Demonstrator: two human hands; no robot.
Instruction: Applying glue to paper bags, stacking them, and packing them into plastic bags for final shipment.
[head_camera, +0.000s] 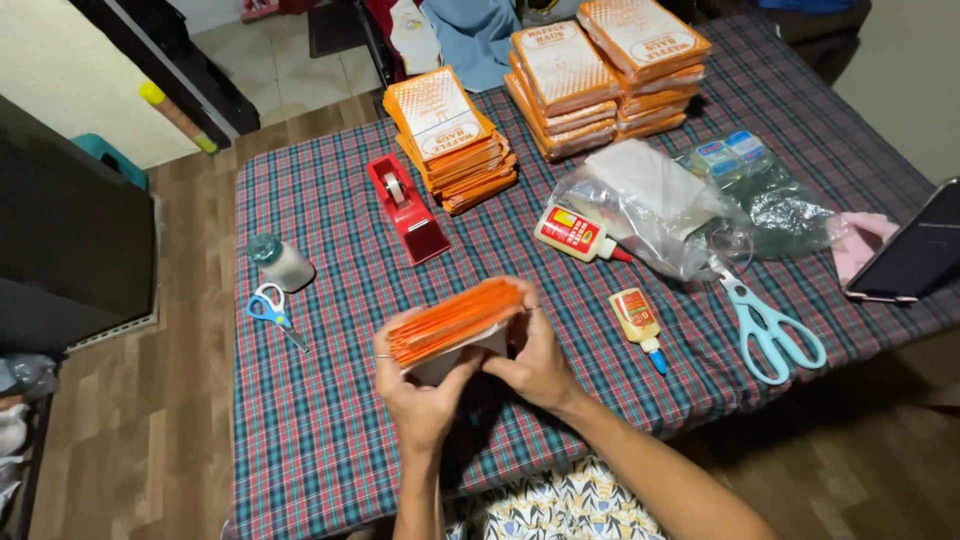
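While both hands (480, 375) pinch orange bag stack (455, 320), near table edge (330, 505), bare cloth around.

I see a thick stack of orange paper bags (455, 320) held edge-up above the plaid tablecloth, its many thin folded edges fanned toward the camera as bright orange ridges. The stack tilts, its right end higher than its left. A white face with faint print shows beneath the orange edges, on the side turned toward me. The left end sits against the fingers of my left hand (418, 395), whose thumb runs under the stack's lower edge. The right end is pressed by the fingers of my right hand (535, 360), which curl over its top corner. The bags look flat, unopened and tightly bunched together.
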